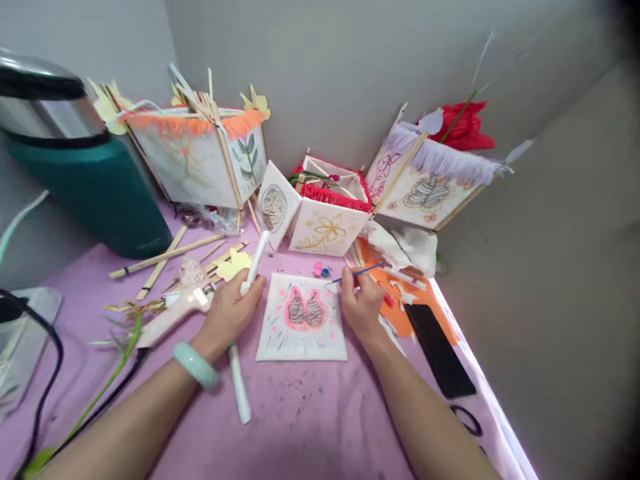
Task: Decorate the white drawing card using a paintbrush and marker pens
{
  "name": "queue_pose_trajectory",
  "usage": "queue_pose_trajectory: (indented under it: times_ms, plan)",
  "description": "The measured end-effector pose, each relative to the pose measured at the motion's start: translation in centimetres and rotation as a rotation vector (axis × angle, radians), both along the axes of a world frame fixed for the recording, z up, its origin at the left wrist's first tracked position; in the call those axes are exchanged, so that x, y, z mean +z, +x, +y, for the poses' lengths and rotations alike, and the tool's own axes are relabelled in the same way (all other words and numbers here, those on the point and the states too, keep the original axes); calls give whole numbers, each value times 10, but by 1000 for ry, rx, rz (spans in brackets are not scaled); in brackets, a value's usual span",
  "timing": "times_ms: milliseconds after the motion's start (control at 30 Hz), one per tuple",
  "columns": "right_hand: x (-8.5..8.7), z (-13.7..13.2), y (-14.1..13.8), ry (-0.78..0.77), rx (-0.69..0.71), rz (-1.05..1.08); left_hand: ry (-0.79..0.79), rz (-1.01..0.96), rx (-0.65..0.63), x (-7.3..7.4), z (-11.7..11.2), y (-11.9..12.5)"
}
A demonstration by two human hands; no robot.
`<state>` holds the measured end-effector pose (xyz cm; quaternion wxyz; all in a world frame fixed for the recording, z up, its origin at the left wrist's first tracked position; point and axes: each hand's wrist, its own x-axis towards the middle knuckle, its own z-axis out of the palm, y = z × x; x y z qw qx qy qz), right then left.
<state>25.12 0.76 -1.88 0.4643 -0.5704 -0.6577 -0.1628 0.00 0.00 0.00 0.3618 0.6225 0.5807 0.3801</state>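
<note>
My right hand [361, 303] is closed in a pinch on a thin paintbrush [370, 269] with a blue handle. Its tip lies over the top right part of a square white panel [273, 333]. Two grey striped shapes ringed in pink are painted there, with blue strokes and pink dots around them. My left hand [235, 307], closed, holds a white rod [257, 260], whose upper end overlaps an oval drawing on a panel behind. Below this hand lies a white stick [240, 390]; a pale glue gun [173, 319] rests to its left.
Painted lanterns with orange [185, 160], red [330, 223] and lilac [425, 180] fringes stand along the wall. A green bottle [90, 193] is at the left, wooden sticks [163, 263] nearby. Small paint pots [323, 271] sit behind the panel. A black phone [440, 350] lies right.
</note>
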Motion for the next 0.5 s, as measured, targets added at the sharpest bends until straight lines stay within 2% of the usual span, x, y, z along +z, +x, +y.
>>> queue_pose_trajectory:
  times_ms: [233,500]
  plan:
    - [1,1,-1,-75,61,-2,-2,-22,8,-1,2,3]
    - [4,1,6,-24,-19,-20,3,-42,5,1,1,2]
